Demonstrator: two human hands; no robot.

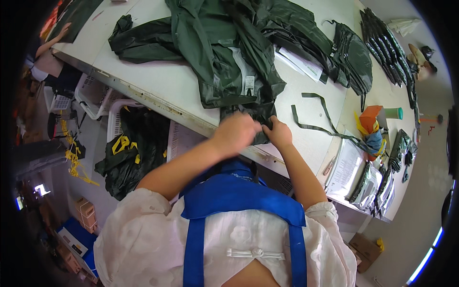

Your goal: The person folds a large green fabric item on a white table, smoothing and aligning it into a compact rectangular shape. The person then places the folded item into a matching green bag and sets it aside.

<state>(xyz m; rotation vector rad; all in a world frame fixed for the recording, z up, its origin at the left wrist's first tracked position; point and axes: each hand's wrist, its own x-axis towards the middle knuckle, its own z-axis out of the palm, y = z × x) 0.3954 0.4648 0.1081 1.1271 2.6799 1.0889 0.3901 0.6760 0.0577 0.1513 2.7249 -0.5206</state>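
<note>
Both hands meet at the near edge of the table, pinched shut on the lower hem of a dark green, shiny, crumpled raincoat-like garment (224, 52). The left hand (237, 131) clamps a fold of it with knuckles up; the right hand (278, 132) grips the same fold just beside it, the two hands touching. From the grip the garment spreads away across the long white worktable (158, 81), whose worn front edge runs just under the hands.

Just beyond the grip, a small white rectangular label (249, 82) is sewn on the garment's inside. Beyond and to the right of the hands lie white paper slips (301, 64), and past them a stack of folded dark green pieces (355, 60). A loose dark green strap (315, 117) curls right of the grip. Further right stand an orange-and-blue bundle (371, 128), a white printed sheet (346, 167) and clear-wrapped dark packets (370, 184).

Left of and below the grip, white plastic baskets (117, 115) sit under the table, one holding dark bags with yellow marks. Cardboard boxes (86, 213) stand on the grey floor.
</note>
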